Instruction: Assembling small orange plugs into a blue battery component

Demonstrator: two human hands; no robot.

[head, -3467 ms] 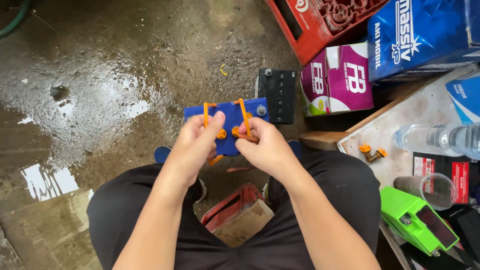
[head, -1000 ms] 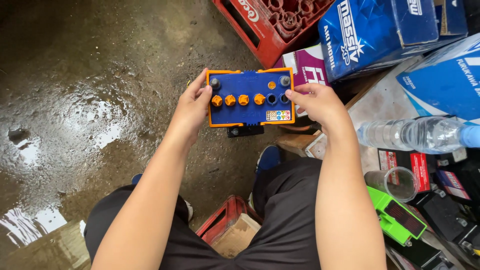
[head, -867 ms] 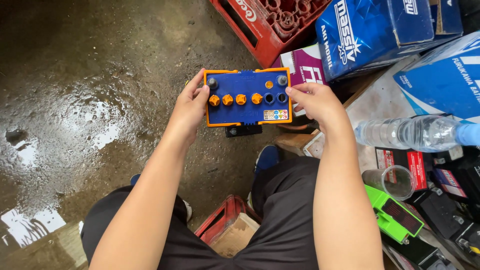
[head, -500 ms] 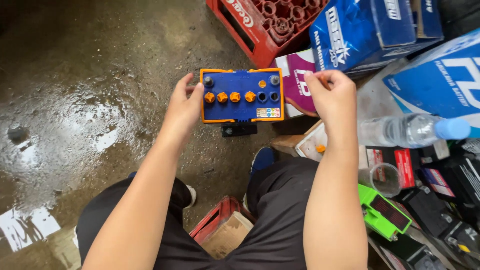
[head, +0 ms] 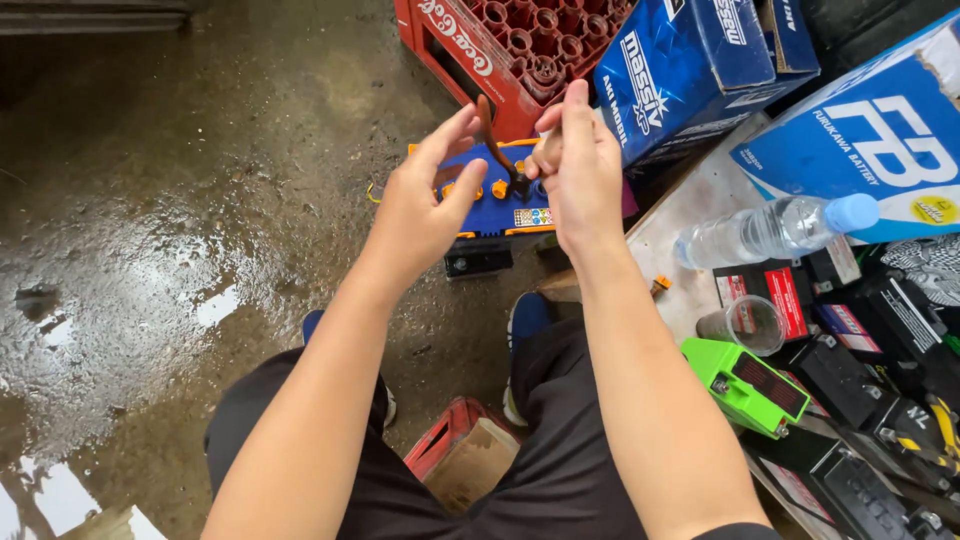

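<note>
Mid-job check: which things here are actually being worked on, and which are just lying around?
In hand: blue battery with orange caps; orange strap, pinched by right hand; left hand beside it.

Lying about: water bottle, green tester, red crate, blue cartons, plastic cup.

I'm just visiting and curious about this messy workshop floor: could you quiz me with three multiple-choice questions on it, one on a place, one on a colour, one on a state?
1. Where is the clear plastic water bottle?
A. lying on the board at right
B. in the red crate
C. on the wet floor

2. The small blue box-shaped battery has caps coloured:
A. green
B. orange
C. white

3. The right hand is:
A. flat on the knee
B. empty at the side
C. pinching a thin brown strap

A: it lies sideways there. B: orange caps show. C: fingers close on it.
</note>
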